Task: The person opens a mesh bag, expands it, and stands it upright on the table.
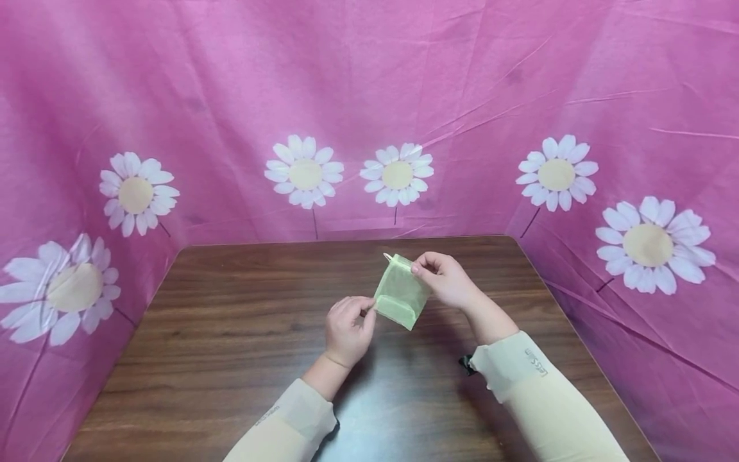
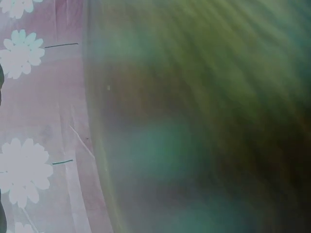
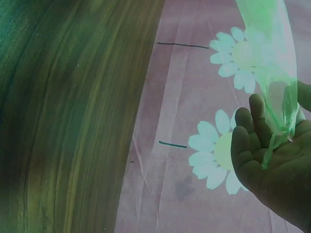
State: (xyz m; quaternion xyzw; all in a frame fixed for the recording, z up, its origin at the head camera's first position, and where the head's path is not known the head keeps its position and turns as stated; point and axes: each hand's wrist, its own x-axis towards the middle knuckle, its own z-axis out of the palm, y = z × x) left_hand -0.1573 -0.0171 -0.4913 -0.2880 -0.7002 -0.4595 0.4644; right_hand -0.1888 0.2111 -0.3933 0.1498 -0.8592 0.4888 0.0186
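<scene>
A light green sheer drawstring pouch (image 1: 399, 287) is held up between both hands over the table in the head view. At its lower left edge my left hand (image 1: 349, 328) pinches it between thumb and fingertips. My right hand (image 1: 451, 280) grips the upper right part with thumb and index finger. A pale loop of cord (image 1: 387, 256) sticks out at the upper left corner. In the right wrist view the gathered fabric of the pouch (image 3: 276, 53) runs down to the palm side of the right hand (image 3: 277, 167). The left wrist view shows only dark slivers at its left border.
Below lies a brown wood-grain table (image 1: 231, 308), its far edge meeting a pink curtain (image 1: 358, 77) printed with several white daisies. The curtain encloses the back and both sides. Long pale sleeves (image 1: 554, 391) cover both forearms.
</scene>
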